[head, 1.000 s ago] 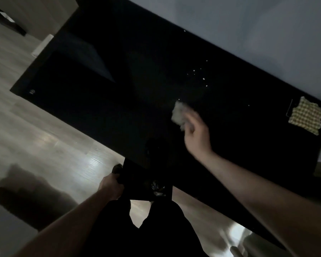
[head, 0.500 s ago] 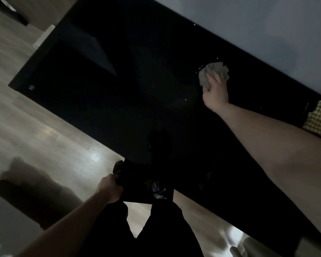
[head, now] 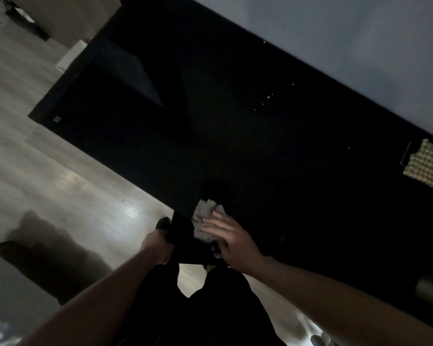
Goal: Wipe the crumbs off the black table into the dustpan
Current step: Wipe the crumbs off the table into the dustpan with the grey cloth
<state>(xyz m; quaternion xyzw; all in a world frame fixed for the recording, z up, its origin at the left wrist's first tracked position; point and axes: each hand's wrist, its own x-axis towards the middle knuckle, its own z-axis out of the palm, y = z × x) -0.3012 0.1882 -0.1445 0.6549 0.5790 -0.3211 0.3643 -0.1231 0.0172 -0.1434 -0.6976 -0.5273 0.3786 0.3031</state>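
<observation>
Worktop: We are looking down at a long, glossy black worktop [head: 235, 151] running diagonally from upper left to lower right, its far edge lying along a pale grey wall [head: 360, 41].
Crumbs: A loose scatter of small white crumbs [head: 268, 97] is lying on the far half of the worktop, well apart from our hands, with one stray speck further right.
Right hand: Our right hand [head: 231, 236] is lying flat with fingers spread and straight, pressing a crumpled pale cloth [head: 205, 221] down at the near edge of the worktop.
Cloth: The cloth is reaching over the worktop's near edge, just above the dustpan.
Left hand: Our left hand [head: 158, 247] is curling round the handle end of the dustpan [head: 185, 245], gripping it.
Dustpan: The dustpan is black and hard to make out in the dim light; it is sitting just under the near edge of the worktop, directly below the cloth. We cannot tell whether any crumbs are lying in it.
Checked cloth: A small yellow and green checked cloth [head: 426, 166] is lying flat near the worktop's right end, well apart from our hands.
Floor: Pale wood-look flooring [head: 60, 191] is stretching away to the left, catching a patch of reflected light, with a dark soft shadow near the lower left.
Body: Our dark-clothed legs [head: 198, 308] are showing between our two bare forearms.
Light: The room is dim and everything is looking muted.
</observation>
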